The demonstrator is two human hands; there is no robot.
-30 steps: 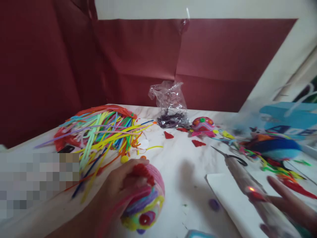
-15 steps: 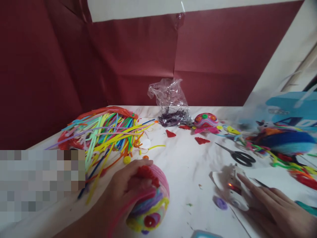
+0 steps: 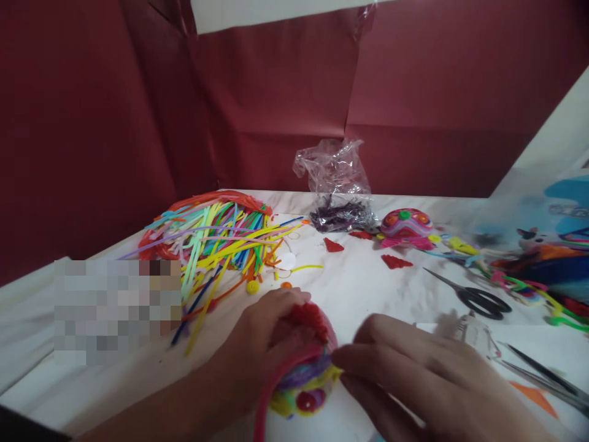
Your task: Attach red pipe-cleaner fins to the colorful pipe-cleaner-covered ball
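My left hand [image 3: 262,344] is wrapped over the top of the pipe-cleaner ball [image 3: 306,380], fingers curled and gripping it against the tabletop [image 3: 368,288] near the front edge, low in the middle of my view. My right hand [image 3: 414,374] lies just beside the ball on its right, fingers [image 3: 363,359] stretched out flat and loose, their tips touching the ball's side and closed on nothing. A pink strand runs down from the ball toward me. Behind my left hand a heap of coloured pipe cleaners [image 3: 216,236] spreads over the left part of the tabletop, reaching close to the red backdrop [image 3: 276,104] at the far edge. A clear plastic bag [image 3: 338,184] stands near that far edge, a second finished ball [image 3: 405,224] just right of it, with small red pieces [image 3: 396,262] lying apart in front. Between these and my hands the white surface lies bare. To the right, black scissors [image 3: 478,298] lie well apart from my right hand, and past them a tangle of more coloured craft bits [image 3: 543,270] crowds the right edge.
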